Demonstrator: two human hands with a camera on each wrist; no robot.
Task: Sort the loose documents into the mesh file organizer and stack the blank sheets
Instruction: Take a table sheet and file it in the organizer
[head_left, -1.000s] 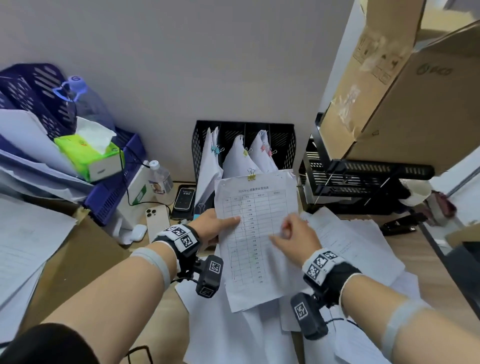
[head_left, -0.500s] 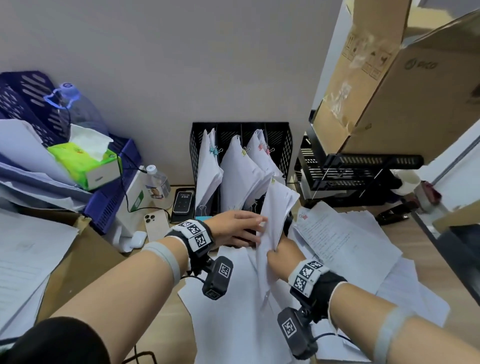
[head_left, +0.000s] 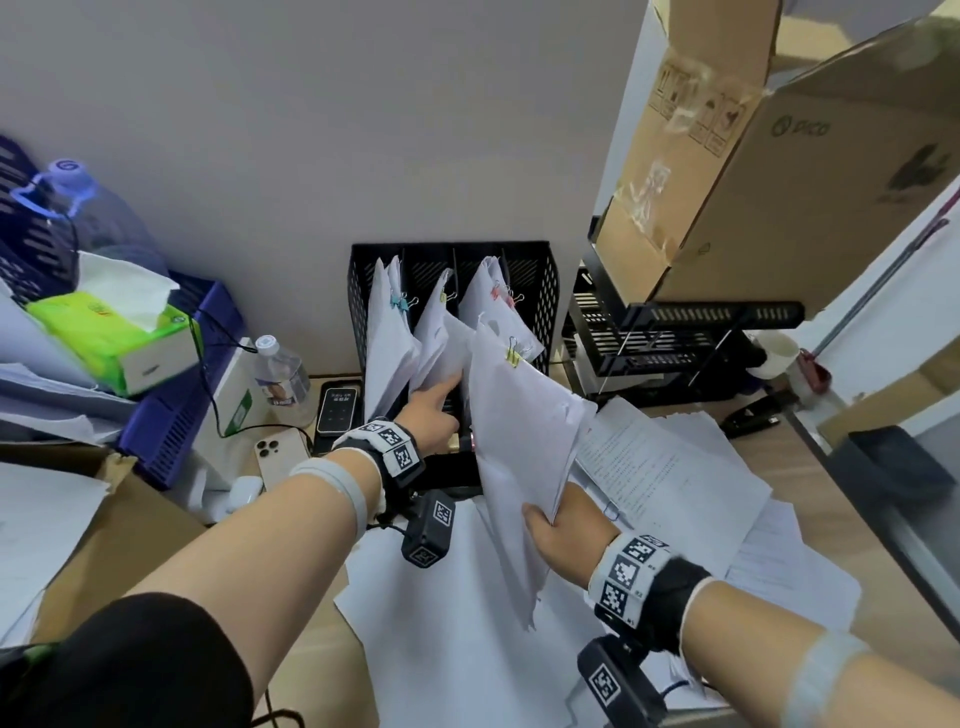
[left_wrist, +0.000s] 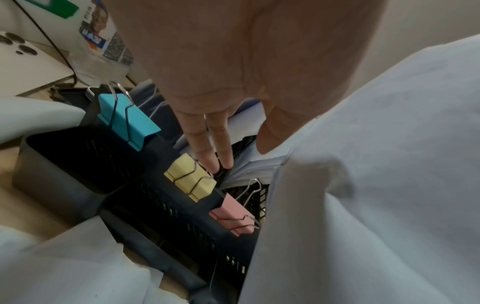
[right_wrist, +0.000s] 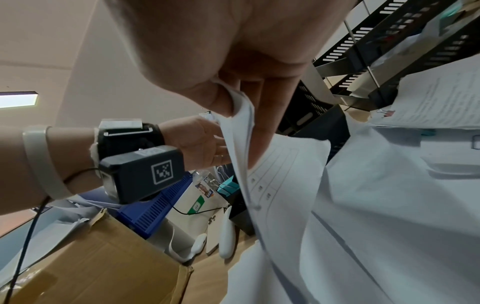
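The black mesh file organizer (head_left: 540, 291) stands against the wall, its slots holding clipped paper bundles. My right hand (head_left: 558, 530) grips the lower edge of a clipped document (head_left: 514, 431) with a yellow binder clip (head_left: 513, 356), held upright and tilted toward the organizer. My left hand (head_left: 431, 410) reaches into the middle slot with straight fingers (left_wrist: 221, 152), pressing the papers there (head_left: 434, 332) aside. Blue (left_wrist: 127, 121), yellow (left_wrist: 191, 180) and pink (left_wrist: 232, 219) clips sit on the organizer's front edge. In the right wrist view the thumb and fingers pinch the document's sheets (right_wrist: 241, 127).
Loose printed sheets (head_left: 665, 467) and blank sheets (head_left: 457, 623) cover the desk in front. Two phones (head_left: 280, 457), a water bottle (head_left: 283, 374) and a blue crate (head_left: 171, 415) lie left. A black letter tray (head_left: 665, 338) under a cardboard box (head_left: 779, 182) stands right.
The right hand has turned the clipped document from flat to upright and carried it toward the organizer. The left hand let go of it and reached into the middle slot.
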